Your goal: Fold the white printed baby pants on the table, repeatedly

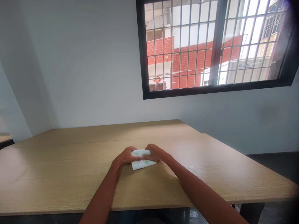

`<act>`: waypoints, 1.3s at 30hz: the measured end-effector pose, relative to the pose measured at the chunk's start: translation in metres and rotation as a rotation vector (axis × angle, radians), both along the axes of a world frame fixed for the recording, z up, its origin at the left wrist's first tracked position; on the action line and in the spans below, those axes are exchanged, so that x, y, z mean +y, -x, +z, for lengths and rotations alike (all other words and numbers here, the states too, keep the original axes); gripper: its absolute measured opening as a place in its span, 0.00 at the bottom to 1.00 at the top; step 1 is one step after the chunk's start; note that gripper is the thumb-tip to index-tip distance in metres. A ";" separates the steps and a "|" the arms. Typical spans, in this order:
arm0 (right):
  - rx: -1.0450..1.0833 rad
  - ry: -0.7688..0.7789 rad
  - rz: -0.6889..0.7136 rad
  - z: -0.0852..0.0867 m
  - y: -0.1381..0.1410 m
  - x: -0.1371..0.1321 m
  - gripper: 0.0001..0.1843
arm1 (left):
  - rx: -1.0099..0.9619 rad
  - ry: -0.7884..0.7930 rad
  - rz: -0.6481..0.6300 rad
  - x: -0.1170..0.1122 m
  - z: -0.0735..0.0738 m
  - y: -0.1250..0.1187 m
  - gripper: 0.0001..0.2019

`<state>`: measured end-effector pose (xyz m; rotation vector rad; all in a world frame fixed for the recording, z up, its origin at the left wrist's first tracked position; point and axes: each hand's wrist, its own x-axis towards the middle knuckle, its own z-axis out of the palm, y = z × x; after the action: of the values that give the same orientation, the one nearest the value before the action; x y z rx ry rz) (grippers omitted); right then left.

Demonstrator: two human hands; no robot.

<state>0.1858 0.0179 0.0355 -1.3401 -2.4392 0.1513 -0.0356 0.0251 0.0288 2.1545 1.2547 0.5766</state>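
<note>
A white cloth [143,163] with small green prints is held between my two hands, just over the middle of the wooden table [70,174]. Its upper part looks folded or rolled over, and a flap hangs toward me. My left hand [127,155] grips the left end, thumb lying across the front. On the right end, my right hand [156,153] is closed the same way, its thumb pointing inward so that the two thumb tips nearly meet. The fingers behind the cloth are mostly hidden. Whether the cloth's lower edge touches the tabletop I cannot tell.
The table's front edge [149,207] runs close to my body, and its right edge slants away. Behind the table stands a pale wall [93,68] with a barred, dark-framed window [182,90]. A dark object [7,143] shows at the far left.
</note>
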 end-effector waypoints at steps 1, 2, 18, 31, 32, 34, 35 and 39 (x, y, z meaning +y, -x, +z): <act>-0.009 0.000 -0.021 0.001 0.000 0.000 0.19 | -0.010 0.008 -0.006 0.000 0.000 -0.001 0.18; -0.012 -0.008 -0.047 0.003 0.000 0.000 0.21 | -0.028 0.012 -0.022 0.001 0.001 -0.002 0.19; -0.086 0.253 -0.018 0.024 -0.012 -0.012 0.34 | -0.104 0.129 -0.205 0.000 0.002 -0.013 0.25; -0.179 -0.063 -0.244 0.025 -0.012 -0.010 0.29 | -0.069 -0.065 -0.252 -0.001 -0.001 -0.021 0.20; -0.187 -0.092 -0.263 0.026 -0.011 -0.009 0.28 | -0.065 -0.114 -0.215 0.002 -0.002 -0.021 0.22; -0.190 -0.151 -0.301 0.027 -0.011 -0.010 0.26 | -0.081 -0.194 -0.141 0.006 0.000 -0.020 0.24; -0.185 -0.179 -0.320 0.029 -0.011 -0.010 0.24 | -0.089 -0.234 -0.090 0.007 0.001 -0.018 0.24; -0.152 -0.296 -0.403 0.034 -0.013 -0.011 0.24 | -0.055 -0.436 0.171 0.007 0.009 -0.007 0.15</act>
<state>0.1984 0.0064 0.0695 -1.7098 -2.1382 -0.4090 -0.0282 0.0322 0.0377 2.3673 1.3910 1.0562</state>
